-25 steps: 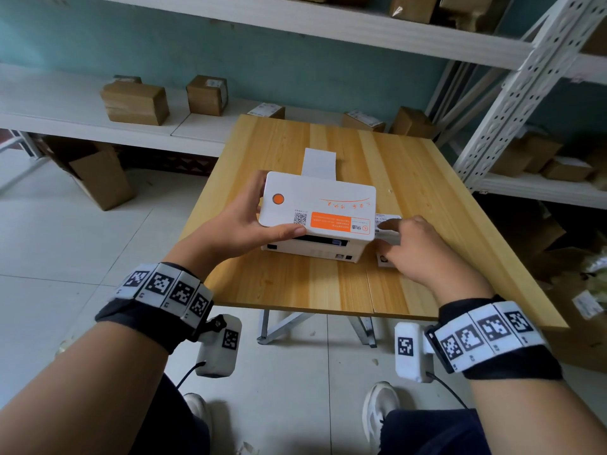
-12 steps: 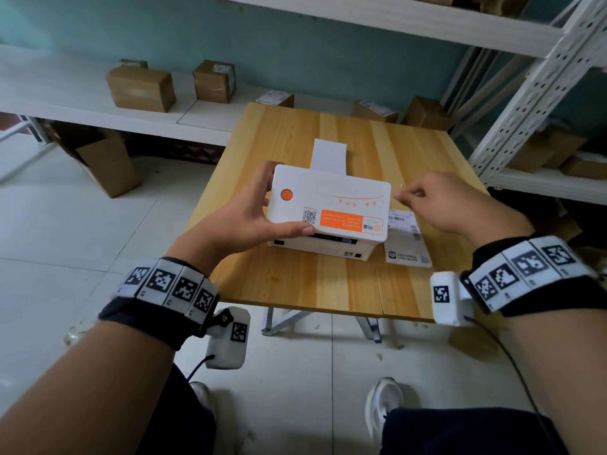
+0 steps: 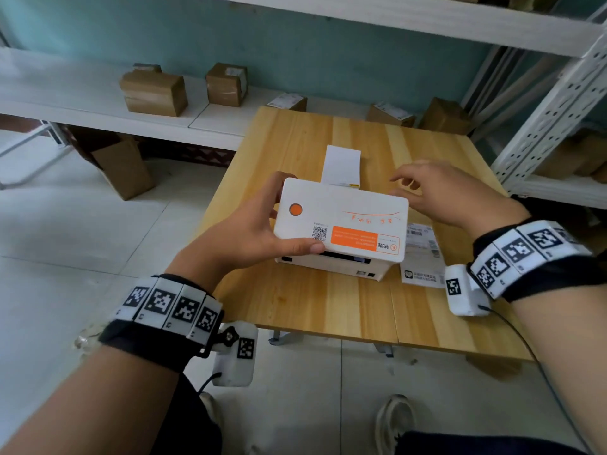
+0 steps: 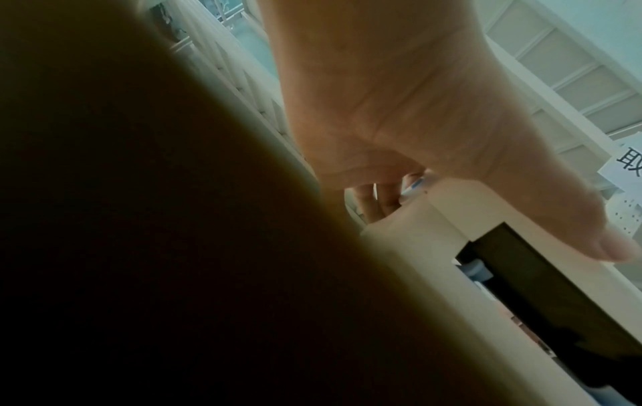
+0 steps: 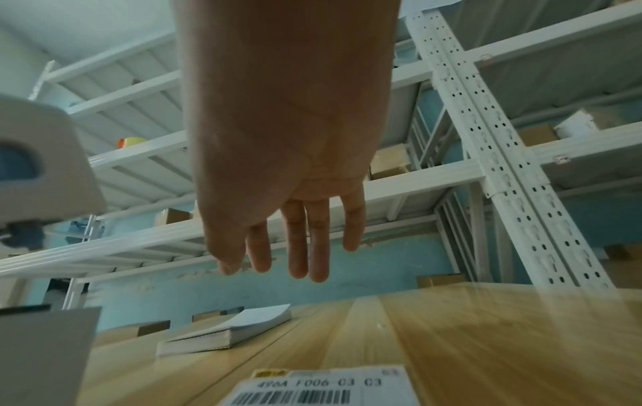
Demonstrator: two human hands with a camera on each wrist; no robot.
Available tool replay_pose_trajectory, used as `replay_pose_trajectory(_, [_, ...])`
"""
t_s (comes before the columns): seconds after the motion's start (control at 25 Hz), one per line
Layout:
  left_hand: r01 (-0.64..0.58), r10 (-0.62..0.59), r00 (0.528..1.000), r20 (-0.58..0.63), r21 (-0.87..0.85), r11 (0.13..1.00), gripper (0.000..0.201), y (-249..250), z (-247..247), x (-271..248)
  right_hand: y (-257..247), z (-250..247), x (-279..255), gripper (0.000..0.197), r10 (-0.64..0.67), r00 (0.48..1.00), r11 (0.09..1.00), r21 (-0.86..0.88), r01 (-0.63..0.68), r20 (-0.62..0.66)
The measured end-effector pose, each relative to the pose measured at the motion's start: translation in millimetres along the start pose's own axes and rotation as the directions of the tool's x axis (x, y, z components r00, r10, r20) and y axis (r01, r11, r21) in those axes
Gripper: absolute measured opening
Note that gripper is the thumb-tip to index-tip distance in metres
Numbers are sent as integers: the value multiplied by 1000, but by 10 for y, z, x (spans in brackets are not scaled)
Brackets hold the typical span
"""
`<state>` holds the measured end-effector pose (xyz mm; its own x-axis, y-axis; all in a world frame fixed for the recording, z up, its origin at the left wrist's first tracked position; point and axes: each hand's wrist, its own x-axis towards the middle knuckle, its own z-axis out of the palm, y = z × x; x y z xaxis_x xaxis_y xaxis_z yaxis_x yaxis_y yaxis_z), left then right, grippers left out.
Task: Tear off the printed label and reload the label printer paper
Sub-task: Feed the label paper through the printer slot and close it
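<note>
A white label printer [image 3: 341, 221] with an orange button stands on the wooden table [image 3: 328, 307]. My left hand [image 3: 256, 228] grips the left end of its lid [image 4: 451, 208], thumb on the front edge. The lid is lifted a little, with a dark gap showing above the base. My right hand [image 3: 437, 192] hovers over the printer's right rear corner, its fingers [image 5: 302, 247] straight and holding nothing. The torn printed label [image 3: 422, 257] lies flat on the table to the right of the printer. A stack of blank label paper [image 3: 341, 165] sits behind the printer.
White metal shelving [image 3: 551, 119] stands close on the right. A low white shelf [image 3: 98, 103] with cardboard boxes runs behind the table. Small boxes [image 3: 443, 116] sit along the table's far edge. The table's front edge is near my wrists.
My right hand let go of the torn label, which now lies right of the printer, then rose and moved back toward the printer's right rear. The left hand kept its hold.
</note>
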<state>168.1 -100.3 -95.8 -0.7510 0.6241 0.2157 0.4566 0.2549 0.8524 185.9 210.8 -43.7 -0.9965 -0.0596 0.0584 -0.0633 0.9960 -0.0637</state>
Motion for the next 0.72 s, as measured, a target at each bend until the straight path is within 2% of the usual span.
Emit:
replay_pose_trajectory(0.16, [1, -1, 1000, 2, -10, 1000, 77, 24, -8, -21, 16, -49, 187, 31, -78, 996, 993, -80, 82, 49])
replay_pose_trajectory(0.48, [7, -7, 1000, 8, -13, 1000, 80, 50, -10, -41, -167, 4, 456, 20, -251, 966, 960, -110, 257, 67])
replay_pose_trajectory(0.56, [10, -10, 1000, 5, -7, 1000, 80, 37, -13, -40, -230, 50, 542, 25, -262, 962, 954, -127, 270, 74])
replay_pose_trajectory(0.72, [23, -23, 1000, 9, -7, 1000, 80, 31, -15, -39, -305, 175, 680, 32, -229, 967, 971, -39, 235, 114])
